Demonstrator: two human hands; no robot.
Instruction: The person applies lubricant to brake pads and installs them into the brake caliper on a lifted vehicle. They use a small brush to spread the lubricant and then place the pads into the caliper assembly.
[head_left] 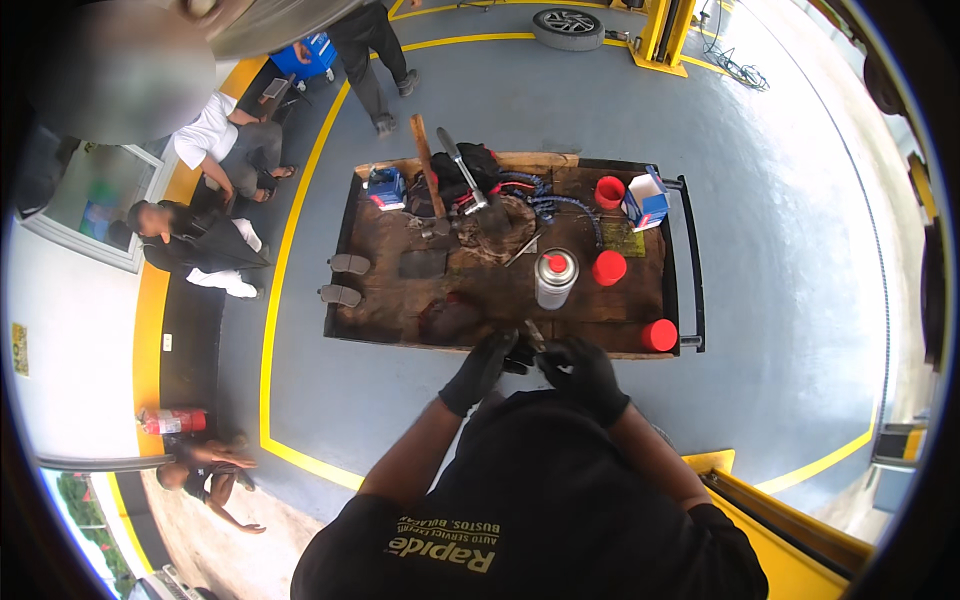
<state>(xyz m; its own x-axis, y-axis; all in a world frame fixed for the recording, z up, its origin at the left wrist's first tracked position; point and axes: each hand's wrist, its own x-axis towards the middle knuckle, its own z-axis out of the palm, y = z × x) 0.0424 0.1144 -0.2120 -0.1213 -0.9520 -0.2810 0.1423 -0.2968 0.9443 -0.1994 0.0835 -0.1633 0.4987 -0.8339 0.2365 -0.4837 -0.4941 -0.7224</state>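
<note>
My left hand (482,374), in a black glove, is closed at the near edge of a wood-topped cart (590,335). Its fingers meet a small dark part (519,357), whose kind I cannot make out. Close beside it, my right hand (586,382), also gloved in black, pinches a short, narrow metal piece (535,334) that points up and away from me. The two hands nearly touch. Just beyond them a spray can (556,278) with a red top stands upright. Two brake pads (341,296) lie at the cart's left edge.
Red caps (659,335), a white-and-blue box (647,202), a blue box (386,188), a ratchet (462,168), a wooden stick (426,165) and blue cords (565,204) lie on the cart. Its black handle (692,265) is on the right. Several people sit or stand left; a wheel (568,29) lies beyond.
</note>
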